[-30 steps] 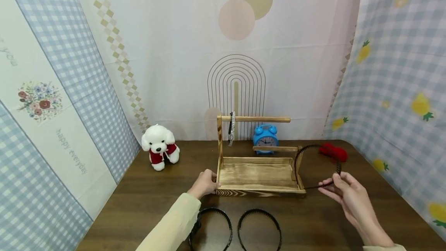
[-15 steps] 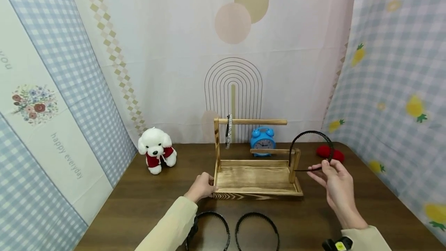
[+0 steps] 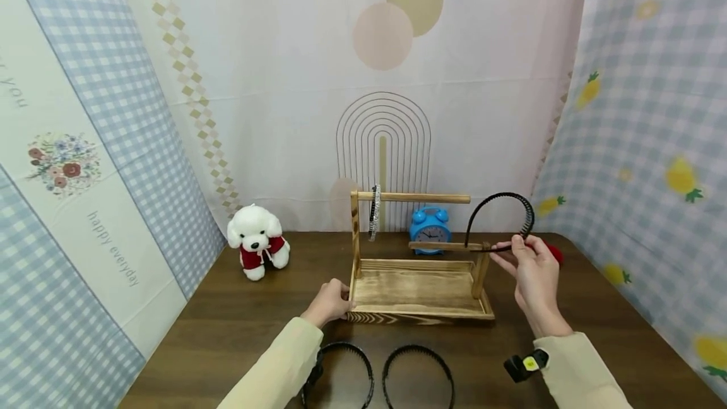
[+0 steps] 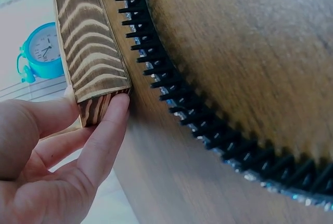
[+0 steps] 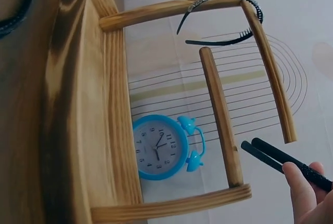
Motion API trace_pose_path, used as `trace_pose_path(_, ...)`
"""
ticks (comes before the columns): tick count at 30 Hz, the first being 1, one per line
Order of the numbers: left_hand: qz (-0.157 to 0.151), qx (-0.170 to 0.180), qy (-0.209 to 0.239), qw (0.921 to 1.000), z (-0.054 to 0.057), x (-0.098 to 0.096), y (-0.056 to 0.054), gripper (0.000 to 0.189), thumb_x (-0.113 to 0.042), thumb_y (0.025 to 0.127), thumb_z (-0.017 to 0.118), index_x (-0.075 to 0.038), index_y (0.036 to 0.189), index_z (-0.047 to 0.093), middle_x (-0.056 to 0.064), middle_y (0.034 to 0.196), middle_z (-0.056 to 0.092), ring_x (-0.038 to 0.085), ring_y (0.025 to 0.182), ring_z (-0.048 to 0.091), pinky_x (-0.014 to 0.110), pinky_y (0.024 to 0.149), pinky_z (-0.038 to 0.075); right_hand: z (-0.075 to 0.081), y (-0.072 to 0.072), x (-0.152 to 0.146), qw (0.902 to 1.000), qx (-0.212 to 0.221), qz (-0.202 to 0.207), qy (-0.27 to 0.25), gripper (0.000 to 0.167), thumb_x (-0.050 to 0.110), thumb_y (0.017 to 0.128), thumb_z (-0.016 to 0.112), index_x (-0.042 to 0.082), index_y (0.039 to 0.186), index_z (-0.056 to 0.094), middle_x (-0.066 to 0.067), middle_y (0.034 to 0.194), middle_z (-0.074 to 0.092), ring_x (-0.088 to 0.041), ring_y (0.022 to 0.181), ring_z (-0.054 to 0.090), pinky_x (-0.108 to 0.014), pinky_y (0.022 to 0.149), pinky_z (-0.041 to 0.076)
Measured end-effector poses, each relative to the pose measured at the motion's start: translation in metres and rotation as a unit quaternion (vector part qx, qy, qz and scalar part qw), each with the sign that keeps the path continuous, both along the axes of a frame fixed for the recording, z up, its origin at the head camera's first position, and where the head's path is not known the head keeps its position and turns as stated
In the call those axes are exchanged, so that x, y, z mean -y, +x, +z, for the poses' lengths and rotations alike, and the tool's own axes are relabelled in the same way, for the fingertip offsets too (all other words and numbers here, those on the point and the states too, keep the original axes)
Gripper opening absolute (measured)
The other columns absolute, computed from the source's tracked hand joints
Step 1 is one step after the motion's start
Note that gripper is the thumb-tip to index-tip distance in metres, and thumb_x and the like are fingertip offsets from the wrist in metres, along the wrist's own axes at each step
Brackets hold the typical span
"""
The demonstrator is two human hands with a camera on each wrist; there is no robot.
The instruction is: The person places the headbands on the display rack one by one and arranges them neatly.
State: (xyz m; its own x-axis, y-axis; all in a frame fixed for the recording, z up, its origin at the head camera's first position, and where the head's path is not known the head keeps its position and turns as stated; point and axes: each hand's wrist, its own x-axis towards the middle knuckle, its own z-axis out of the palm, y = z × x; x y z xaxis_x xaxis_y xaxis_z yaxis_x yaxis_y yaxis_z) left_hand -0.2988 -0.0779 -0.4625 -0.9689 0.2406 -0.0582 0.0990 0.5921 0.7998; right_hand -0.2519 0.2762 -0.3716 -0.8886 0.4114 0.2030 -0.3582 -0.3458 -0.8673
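In the head view my left hand (image 3: 329,303) grips the front left corner of a wooden rack (image 3: 420,318) with a shallow tray and two bars. Thumb and fingers pinch that corner in the left wrist view. My right hand (image 3: 534,273) pinches a black toothed headband (image 3: 529,212) by one side, at the right end of the rack. Its two tips point toward the bars in the right wrist view; whether they touch the lower bar (image 5: 221,115), I cannot tell. A sparkly headband (image 3: 375,213) hangs on the upper bar (image 3: 426,197), near its left post.
Two black headbands, one left (image 3: 370,371) and one right (image 3: 417,348), lie on the brown table in front of the rack. Behind it stands a blue alarm clock (image 3: 430,230). A white plush dog (image 3: 254,232) sits left; a red object (image 3: 556,254) is partly hidden behind my right hand.
My right hand has lifted the black headband up and leftward, from beside the tray's right end to the height of the bars. The left hand keeps its grip on the rack.
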Motion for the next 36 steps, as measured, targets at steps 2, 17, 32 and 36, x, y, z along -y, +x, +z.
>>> trace_pose_path(2, -0.005, 0.001, 0.003, 1.0, -0.001, -0.002, 0.002, 0.022, 0.005, 0.088, 0.067, 0.016, 0.107, 0.065, 0.017, 0.083, 0.068, 0.022, 0.066, 0.068, 0.031, 0.057, 0.059, 0.001, -0.001, 0.001, 0.9999, 0.002, -0.013, -0.004, 0.025, 0.02, 0.093, 0.064, 0.0, 0.091, 0.048, -0.009, 0.085, 0.065, -0.02, 0.082, 0.068, -0.034, 0.074, 0.061)
trace_pose_path(17, -0.013, -0.018, -0.014, 0.9996, 0.004, -0.004, 0.0, 0.019, 0.002, 0.089, 0.067, 0.013, 0.104, 0.068, 0.012, 0.074, 0.066, 0.021, 0.06, 0.066, 0.03, 0.055, 0.058, 0.01, -0.019, 0.023, 0.9985, -0.004, -0.047, -0.028, 0.019, 0.015, 0.094, 0.064, -0.003, 0.091, 0.057, -0.009, 0.078, 0.067, -0.02, 0.077, 0.069, -0.033, 0.069, 0.061)
trace_pose_path(32, -0.015, -0.024, -0.002, 0.9996, 0.0, 0.002, -0.001, 0.015, 0.003, 0.087, 0.068, 0.012, 0.1, 0.07, 0.009, 0.07, 0.065, 0.015, 0.057, 0.063, 0.027, 0.052, 0.057, 0.005, -0.031, 0.044, 0.9997, 0.002, -0.021, 0.014, 0.017, 0.018, 0.096, 0.061, 0.001, 0.095, 0.059, -0.005, 0.08, 0.067, -0.017, 0.078, 0.069, -0.032, 0.073, 0.061)
trace_pose_path(36, -0.01, -0.012, 0.0, 0.9999, 0.0, 0.002, -0.001, 0.013, 0.003, 0.088, 0.067, 0.011, 0.099, 0.07, 0.01, 0.071, 0.065, 0.017, 0.058, 0.064, 0.029, 0.053, 0.058, 0.005, -0.032, 0.048, 0.9997, 0.011, -0.009, 0.021, 0.019, 0.02, 0.096, 0.06, 0.001, 0.099, 0.059, -0.005, 0.081, 0.067, -0.017, 0.079, 0.069, -0.032, 0.075, 0.061)
